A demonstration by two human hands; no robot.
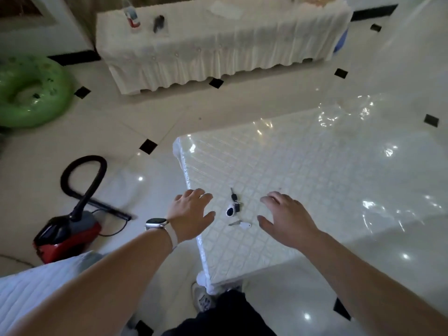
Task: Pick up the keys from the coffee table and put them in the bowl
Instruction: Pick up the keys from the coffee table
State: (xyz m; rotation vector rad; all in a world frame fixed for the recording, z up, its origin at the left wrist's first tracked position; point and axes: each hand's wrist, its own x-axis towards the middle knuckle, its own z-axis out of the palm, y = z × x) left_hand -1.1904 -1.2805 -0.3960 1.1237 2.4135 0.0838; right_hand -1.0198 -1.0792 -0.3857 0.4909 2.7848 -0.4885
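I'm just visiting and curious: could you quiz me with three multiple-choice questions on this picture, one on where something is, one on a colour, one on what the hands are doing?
1. Where do the keys lie?
A. On the coffee table, between the two hands
B. On the floor beside the vacuum cleaner
C. In the left hand's palm

2. What colour is the swim ring on the floor?
A. Red
B. Green
C. Blue

3. What state are the left hand and the right hand in?
A. Both closed in fists
B. The right one grips the keys
C. Both open, fingers spread, holding nothing

Answers:
1. A, the bunch rests on the shiny quilted tabletop, with a hand on either side.
2. B, the ring at far left is bright green.
3. C, both palms face down with fingers apart, and the keys lie untouched.
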